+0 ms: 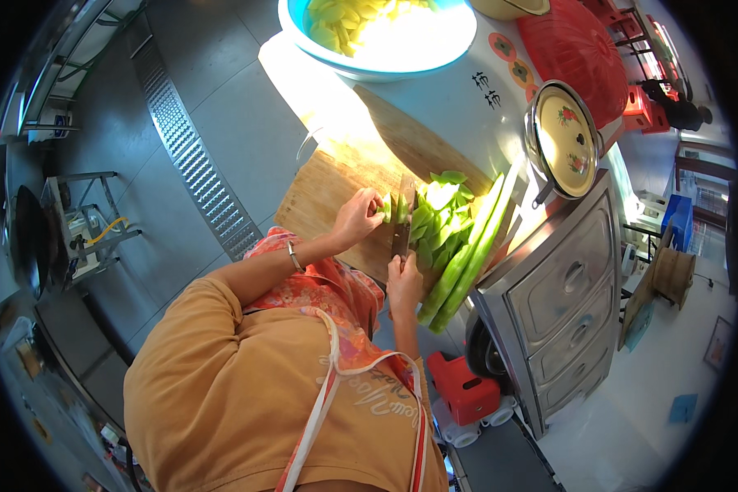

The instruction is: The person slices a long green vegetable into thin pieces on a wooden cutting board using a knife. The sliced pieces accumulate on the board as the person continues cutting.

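Observation:
My right hand (404,284) grips the handle of a kitchen knife (401,230), its broad metal blade over the wooden cutting board (319,190). To the blade's left, my left hand (359,215) has its fingertips curled on a short piece of green stem vegetable (387,208). Another green piece lies against the blade. A heap of sliced green pieces (439,221) lies right of the knife. Beyond the heap, long peeled green stalks (472,255) lie side by side across the board's right edge and stick out over it.
A blue-rimmed basin (344,64) of pale green slices stands at the table's far side. A cream lidded pot (567,140) and a red ribbed cover (575,58) are at the right. Below are a metal cabinet (559,301) and a red stool (464,387). A person (682,111) is far off.

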Motion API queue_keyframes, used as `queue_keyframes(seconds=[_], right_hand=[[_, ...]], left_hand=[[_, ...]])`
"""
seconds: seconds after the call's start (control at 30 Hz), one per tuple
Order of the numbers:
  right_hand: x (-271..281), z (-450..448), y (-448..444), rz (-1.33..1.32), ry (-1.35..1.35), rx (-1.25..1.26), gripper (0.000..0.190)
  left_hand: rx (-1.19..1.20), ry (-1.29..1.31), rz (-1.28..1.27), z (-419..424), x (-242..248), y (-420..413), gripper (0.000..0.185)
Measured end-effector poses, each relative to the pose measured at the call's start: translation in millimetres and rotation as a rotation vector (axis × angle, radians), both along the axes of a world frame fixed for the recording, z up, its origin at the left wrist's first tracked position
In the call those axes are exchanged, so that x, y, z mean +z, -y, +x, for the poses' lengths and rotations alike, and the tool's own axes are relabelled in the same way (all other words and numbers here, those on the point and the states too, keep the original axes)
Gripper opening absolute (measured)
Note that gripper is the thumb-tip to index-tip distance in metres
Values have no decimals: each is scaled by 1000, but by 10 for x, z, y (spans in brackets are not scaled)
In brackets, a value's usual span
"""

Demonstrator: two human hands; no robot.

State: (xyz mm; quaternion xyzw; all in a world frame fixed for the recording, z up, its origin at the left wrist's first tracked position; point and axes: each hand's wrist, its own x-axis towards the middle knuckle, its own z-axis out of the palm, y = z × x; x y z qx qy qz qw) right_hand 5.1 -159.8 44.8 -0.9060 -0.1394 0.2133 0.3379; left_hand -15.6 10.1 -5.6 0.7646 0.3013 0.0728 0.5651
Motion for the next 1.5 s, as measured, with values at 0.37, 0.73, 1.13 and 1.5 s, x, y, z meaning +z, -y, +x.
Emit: queue_keyframes(seconds=[0.37,0.73,1.13,1.5], right_hand=[[185,-193,58,-198,-22,111,18],[-164,-38,180,80,-110,-59,19],[171,-178,35,-251,4,154,17],[-98,-89,194,40,-79,1,19]], left_hand=[[25,38,-5,4,-45,16,17],[46,148,-113,-84,-51,14,9],[59,77,-111,-125,-74,29,9],[56,165,-44,-140,-73,20,11]])
